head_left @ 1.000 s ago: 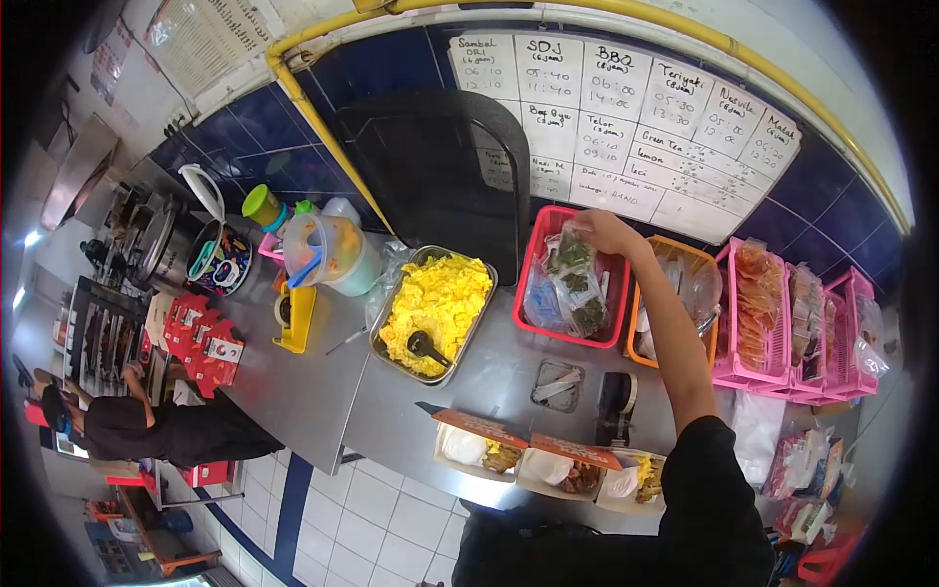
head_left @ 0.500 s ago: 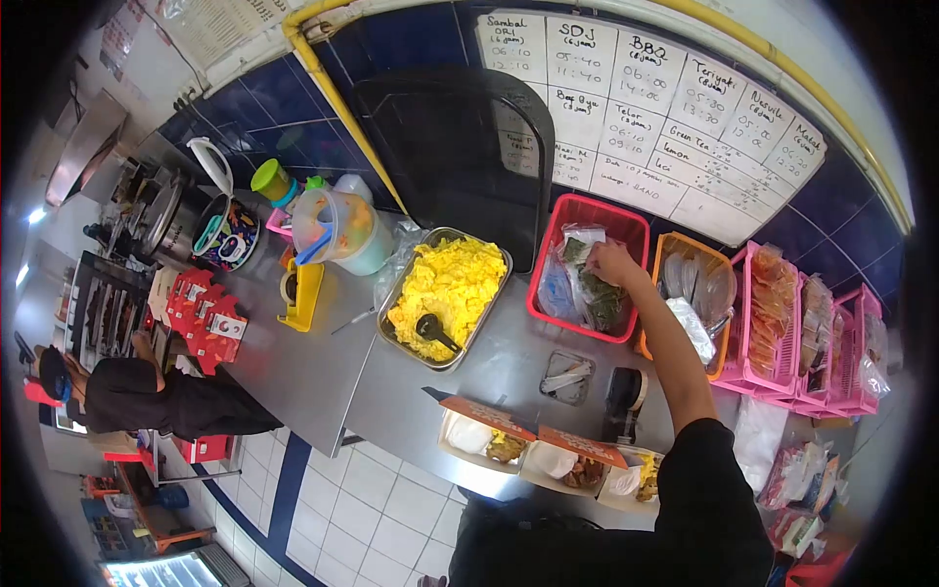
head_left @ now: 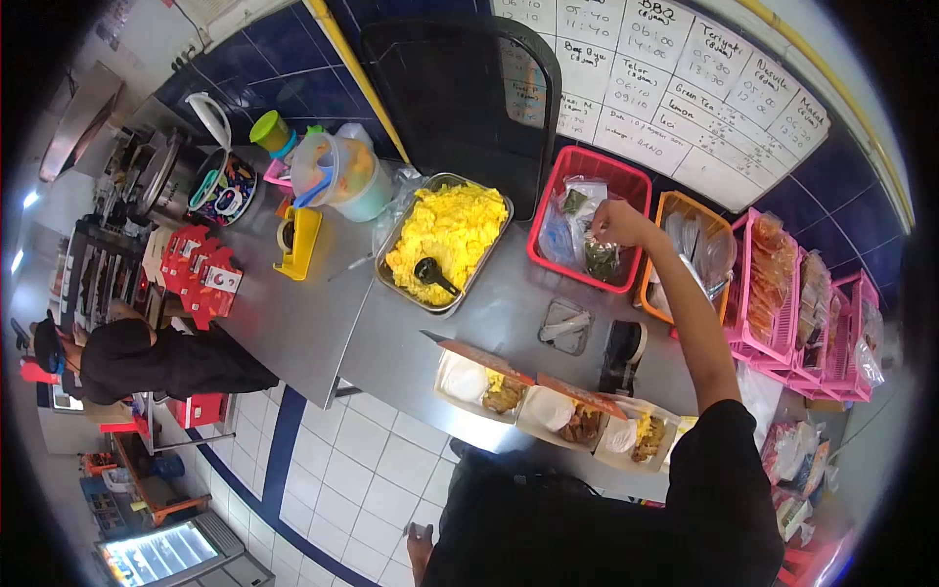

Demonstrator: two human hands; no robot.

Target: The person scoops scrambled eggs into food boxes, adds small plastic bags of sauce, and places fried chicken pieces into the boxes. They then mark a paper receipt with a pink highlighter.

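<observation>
My right hand (head_left: 618, 225) reaches into the red basket (head_left: 641, 186), fingers pinched together at a clear plastic packet with dark green contents (head_left: 602, 262). Another bag with something green (head_left: 574, 202) and a bluish clear bag (head_left: 555, 240) lie beside it. Low in the view hangs my left hand (head_left: 421, 548), away from the counter and over the floor. Its fingers are curled; whatever they hold, if anything, is too small to make out. Nearer my body, open food boxes (head_left: 558, 423) stand in a row with white rounds, yellow egg and browned pieces.
A metal tray (head_left: 381, 269) of scrambled egg holds a black scoop (head_left: 433, 275). An orange basket (head_left: 719, 303) and pink baskets (head_left: 758, 342) with packets stand right. A small clear tub (head_left: 565, 328) and a black dispenser (head_left: 623, 354) sit on the counter. A co-worker (head_left: 147, 357) stands far left.
The view has tilted down, so the counter sits higher. My right hand stays in the red basket, its fingers lower among the packets. More of my left hand now shows at the bottom.
</observation>
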